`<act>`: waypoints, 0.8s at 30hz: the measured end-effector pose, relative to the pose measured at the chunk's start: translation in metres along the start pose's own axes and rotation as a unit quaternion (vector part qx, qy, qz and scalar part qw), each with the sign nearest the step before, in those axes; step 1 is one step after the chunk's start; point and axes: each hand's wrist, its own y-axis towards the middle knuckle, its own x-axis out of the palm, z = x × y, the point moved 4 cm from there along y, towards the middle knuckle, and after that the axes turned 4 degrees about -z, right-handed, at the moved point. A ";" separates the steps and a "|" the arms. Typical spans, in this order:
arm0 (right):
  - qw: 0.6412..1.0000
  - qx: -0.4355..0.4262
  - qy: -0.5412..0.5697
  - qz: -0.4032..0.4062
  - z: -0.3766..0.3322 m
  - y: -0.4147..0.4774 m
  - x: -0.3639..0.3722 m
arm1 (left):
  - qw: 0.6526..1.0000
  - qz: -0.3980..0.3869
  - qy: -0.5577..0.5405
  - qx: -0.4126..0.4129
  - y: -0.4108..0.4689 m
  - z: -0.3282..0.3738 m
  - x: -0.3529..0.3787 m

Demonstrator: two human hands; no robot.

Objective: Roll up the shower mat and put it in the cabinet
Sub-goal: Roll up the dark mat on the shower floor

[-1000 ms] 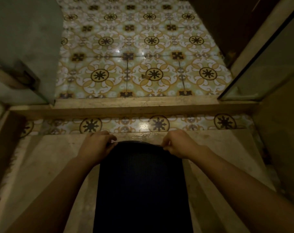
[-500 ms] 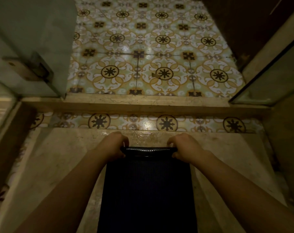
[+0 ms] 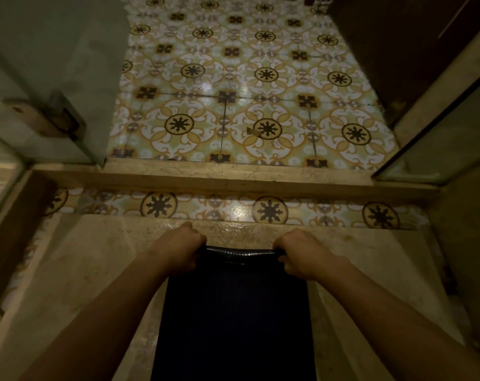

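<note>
A dark navy shower mat (image 3: pixel 233 320) lies lengthwise on the beige stone shower floor, running from the bottom edge up to the middle. Its far end is curled over into a thin glossy roll (image 3: pixel 240 253). My left hand (image 3: pixel 178 250) grips the left end of that roll with fingers closed around it. My right hand (image 3: pixel 302 255) holds the right end the same way. No cabinet is clearly visible.
A raised stone threshold (image 3: pixel 233 180) crosses ahead, with patterned yellow floor tiles (image 3: pixel 247 92) beyond. A glass door with a metal hinge (image 3: pixel 55 116) stands open at left; a glass panel (image 3: pixel 439 144) and dark wooden surface (image 3: pixel 398 37) are at right. Wet stone floor (image 3: pixel 82 270) flanks the mat.
The mat's rounded far edge has been folded over and turned into a narrow roll. Both hands shifted slightly toward me with it; the view moved forward.
</note>
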 end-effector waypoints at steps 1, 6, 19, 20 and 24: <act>1.000 -0.002 -0.005 0.001 0.001 0.002 0.000 | 1.000 -0.001 0.007 0.002 0.001 0.001 0.000; 0.996 0.003 -0.024 0.087 0.007 0.013 -0.016 | 0.997 0.077 0.023 -0.013 0.009 -0.003 -0.020; 0.970 -0.023 -0.114 0.213 0.000 0.014 -0.015 | 0.985 0.172 0.022 -0.001 0.018 0.013 -0.019; 0.968 -0.027 -0.124 0.215 0.000 0.014 -0.011 | 0.986 0.160 0.033 -0.010 0.019 0.015 -0.016; 0.968 -0.039 -0.127 0.215 0.005 0.011 -0.002 | 0.988 0.137 0.062 -0.033 0.020 0.014 -0.010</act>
